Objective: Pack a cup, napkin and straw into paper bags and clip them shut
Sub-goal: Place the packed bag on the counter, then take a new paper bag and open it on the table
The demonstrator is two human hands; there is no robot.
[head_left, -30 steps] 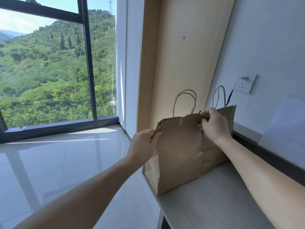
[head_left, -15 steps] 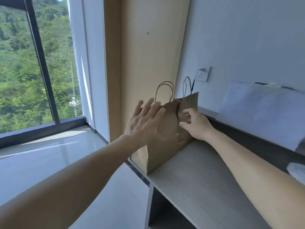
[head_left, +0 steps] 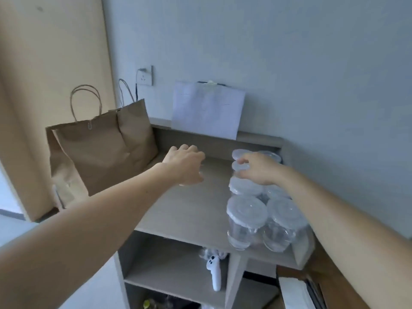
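- Hands apart: left hand [head_left: 185, 166] hangs loose and empty over the counter [head_left: 178, 208], right hand [head_left: 256, 169] curls its fingers on a lidded cup [head_left: 236, 167], far right.
- Clipped bags [head_left: 95, 152] sit far left.
- Tip imo: grab the body, not just the lid, and lift straight up so the other cups [head_left: 246, 210] don't topple.

We are working with two bare hands, and both arms are showing uncovered from the picture's edges to the fingertips. Our left forearm [head_left: 89, 219], long and smooth, is filling the lower left corner and narrowing toward the wrist and our left hand [head_left: 185, 165]. Our right forearm [head_left: 334, 208] is looking just as smooth, tapering to our right hand [head_left: 258, 169]. Knuckles are standing out as small ridges on the left hand's back. The wide lens is swelling the near parts of both arms, and the fingers are showing slightly blurred.
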